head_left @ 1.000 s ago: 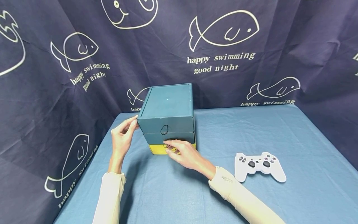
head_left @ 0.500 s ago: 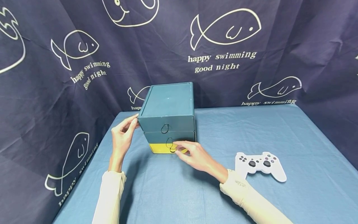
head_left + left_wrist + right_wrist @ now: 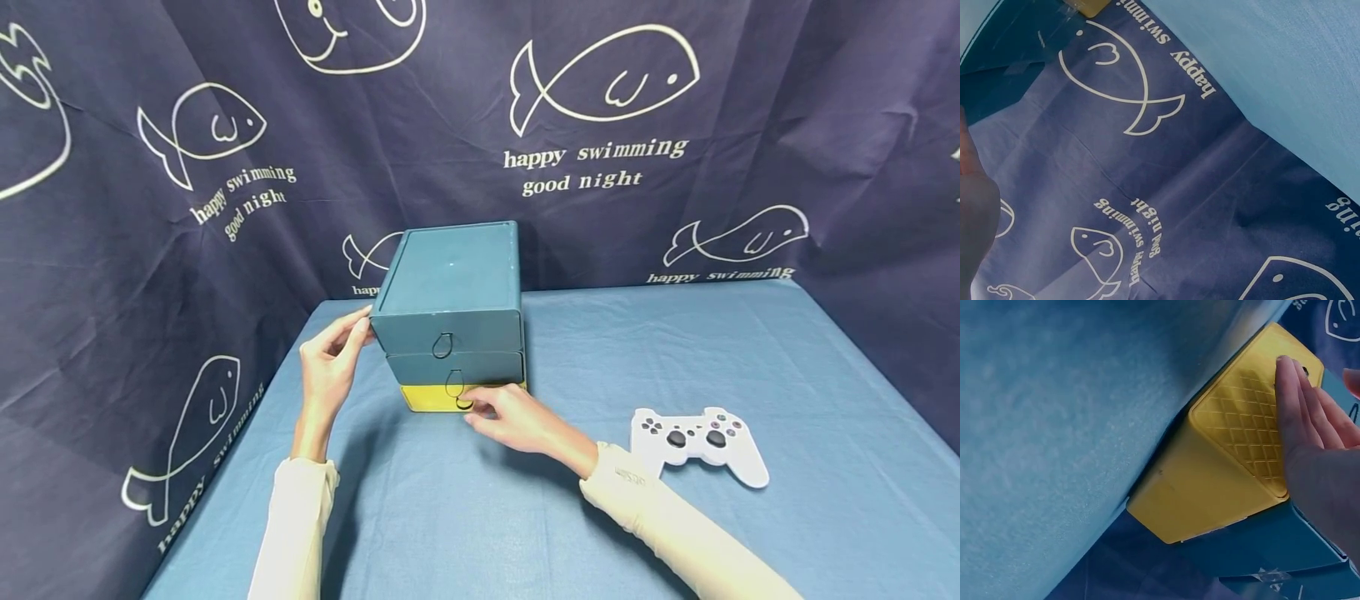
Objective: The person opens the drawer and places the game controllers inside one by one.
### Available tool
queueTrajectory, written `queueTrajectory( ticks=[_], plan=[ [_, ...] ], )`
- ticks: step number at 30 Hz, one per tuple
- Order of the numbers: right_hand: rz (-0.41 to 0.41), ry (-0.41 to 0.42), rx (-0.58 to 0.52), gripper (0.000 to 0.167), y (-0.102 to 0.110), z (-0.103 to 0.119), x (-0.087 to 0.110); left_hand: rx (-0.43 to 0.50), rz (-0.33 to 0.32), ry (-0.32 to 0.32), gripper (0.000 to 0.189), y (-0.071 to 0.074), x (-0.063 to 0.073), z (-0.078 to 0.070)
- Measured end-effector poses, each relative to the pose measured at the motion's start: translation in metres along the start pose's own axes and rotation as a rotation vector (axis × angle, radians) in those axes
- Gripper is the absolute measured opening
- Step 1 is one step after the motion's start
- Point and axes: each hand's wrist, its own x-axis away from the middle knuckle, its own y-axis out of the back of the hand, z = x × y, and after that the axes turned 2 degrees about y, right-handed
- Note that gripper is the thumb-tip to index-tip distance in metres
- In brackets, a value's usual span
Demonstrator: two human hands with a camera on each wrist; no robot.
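A stack of three drawer units (image 3: pixel 450 271) stands on the table, the upper two dark teal and the bottom one yellow. My left hand (image 3: pixel 327 367) touches the stack's upper left side near the front corner; its fingertips are partly hidden. My right hand (image 3: pixel 517 421) is at the bottom yellow drawer (image 3: pixel 426 398), fingertips by its dark pull loop (image 3: pixel 464 403). In the right wrist view the fingers (image 3: pixel 1288 384) extend over the yellow front, thumb apart from them. Thin dark loops hang from the top drawer (image 3: pixel 480 333) and the middle drawer (image 3: pixel 495 367).
A white game controller (image 3: pixel 697 446) lies on the blue table cover (image 3: pixel 592 358), right of the drawers and close to my right forearm. Behind and beside the table hangs a dark curtain (image 3: pixel 450 158) with fish drawings.
My right hand has left the middle drawer's loop, moved right, then down to the yellow drawer's loop. The left hand stays on the stack's side.
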Motion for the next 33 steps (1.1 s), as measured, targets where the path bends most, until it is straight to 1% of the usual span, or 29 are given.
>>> queueTrajectory(
  ticks=[5, 10, 22, 33],
  plan=[
    [0.065, -0.058, -0.015, 0.03, -0.0024, -0.0022, -0.0042, 0.001, -0.002, 0.003, 0.022, -0.0001, 0.0002, -0.0004],
    [0.101, -0.096, -0.025, 0.03, -0.0036, -0.0044, -0.0062, -0.002, 0.0, 0.006, 0.022, -0.0004, 0.0007, -0.0007],
    [0.139, -0.127, -0.075, 0.028, -0.0037, -0.0063, -0.0084, 0.005, -0.004, 0.008, 0.022, 0.0, 0.0001, -0.0016],
    [0.114, -0.127, -0.075, 0.028, -0.0054, -0.0045, -0.006, 0.006, -0.004, 0.01, 0.023, -0.0011, 0.0016, -0.0002]
  ],
)
